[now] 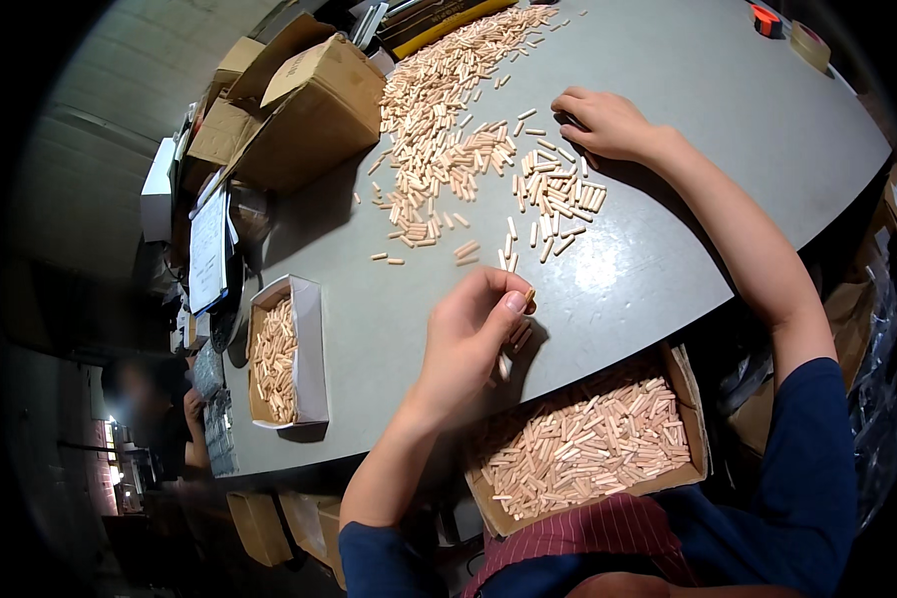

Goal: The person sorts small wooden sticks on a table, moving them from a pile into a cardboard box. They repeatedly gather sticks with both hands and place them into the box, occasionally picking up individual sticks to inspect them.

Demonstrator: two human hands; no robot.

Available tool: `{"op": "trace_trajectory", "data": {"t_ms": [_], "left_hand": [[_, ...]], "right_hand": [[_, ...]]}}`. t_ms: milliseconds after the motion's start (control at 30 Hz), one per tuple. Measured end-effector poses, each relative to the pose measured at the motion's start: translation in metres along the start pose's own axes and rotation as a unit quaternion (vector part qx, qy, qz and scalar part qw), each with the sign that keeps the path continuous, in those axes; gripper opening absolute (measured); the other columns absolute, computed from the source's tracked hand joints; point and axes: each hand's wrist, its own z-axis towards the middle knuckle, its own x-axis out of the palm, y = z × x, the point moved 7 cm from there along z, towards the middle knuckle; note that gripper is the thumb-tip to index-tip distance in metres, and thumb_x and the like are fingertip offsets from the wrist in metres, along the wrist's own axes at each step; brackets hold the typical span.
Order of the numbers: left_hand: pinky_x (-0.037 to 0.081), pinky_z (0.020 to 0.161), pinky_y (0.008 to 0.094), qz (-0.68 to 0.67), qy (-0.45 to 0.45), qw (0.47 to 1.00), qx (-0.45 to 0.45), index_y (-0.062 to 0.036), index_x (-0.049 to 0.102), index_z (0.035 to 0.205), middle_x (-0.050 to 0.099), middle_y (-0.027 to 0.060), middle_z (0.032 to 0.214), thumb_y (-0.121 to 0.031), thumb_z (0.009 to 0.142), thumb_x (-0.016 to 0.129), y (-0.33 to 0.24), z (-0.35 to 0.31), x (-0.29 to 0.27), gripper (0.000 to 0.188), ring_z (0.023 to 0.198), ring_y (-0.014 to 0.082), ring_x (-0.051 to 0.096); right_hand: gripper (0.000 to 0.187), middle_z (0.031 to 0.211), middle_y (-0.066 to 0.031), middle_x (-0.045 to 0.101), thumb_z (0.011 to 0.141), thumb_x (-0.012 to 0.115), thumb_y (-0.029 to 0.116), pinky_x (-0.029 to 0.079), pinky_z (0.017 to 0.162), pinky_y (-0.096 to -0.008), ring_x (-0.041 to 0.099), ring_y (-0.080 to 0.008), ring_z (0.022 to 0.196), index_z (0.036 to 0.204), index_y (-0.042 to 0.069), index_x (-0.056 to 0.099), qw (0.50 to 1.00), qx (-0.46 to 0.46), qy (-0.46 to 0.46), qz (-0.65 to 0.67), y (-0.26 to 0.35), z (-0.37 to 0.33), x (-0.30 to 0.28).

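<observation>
My left hand (471, 334) is closed over the near edge of the table, its thumb and forefinger pinched on a small wooden dowel (530, 298) that looks darker than the others. Beneath this hand a few pale dowels (506, 367) show, partly hidden by the fingers. Farther off, my right hand (606, 122) rests on the tabletop with its fingers bent and somewhat apart, and nothing visible in them. Just beside it lies a loose group of wooden dowels (560, 194). A much larger heap of dowels (424, 130) spreads toward the far edge.
A cardboard box (703, 419) full of dowels sits below the table edge against me. On the left stands a white carton (314, 349) with more dowels. Large cardboard boxes (319, 115) and a clipboard (209, 254) line the far left; a tape roll (810, 46) lies far right.
</observation>
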Motion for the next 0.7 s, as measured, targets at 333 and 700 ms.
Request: {"op": "trace_trajectory", "data": {"t_ms": [333,700], "left_hand": [[0.048,0.079,0.0256,0.136,-0.241,0.951,0.136,-0.0058,0.068,0.122,0.067,0.0012,0.112,-0.019,0.103,0.063,-0.027,-0.050,-0.116,0.023,0.094,0.0080,0.059],[0.039,0.114,0.0424,0.525,-0.274,0.793,0.147,-0.0013,0.065,0.128,0.063,0.0162,0.135,-0.011,0.100,0.057,-0.008,-0.115,-0.149,0.031,0.131,0.0320,0.055]], "right_hand": [[0.037,0.129,-0.0106,0.062,0.101,0.059,0.029,0.053,0.092,-0.0435,0.065,-0.0331,0.111,0.132,0.008,0.058,1.000,0.016,-0.012,0.009,-0.009,-0.003,0.004],[0.033,0.126,-0.0089,0.065,0.100,0.059,0.031,0.054,0.093,-0.0413,0.066,-0.0302,0.110,0.122,0.009,0.066,0.999,-0.032,-0.025,0.023,-0.014,0.000,0.008]]}}
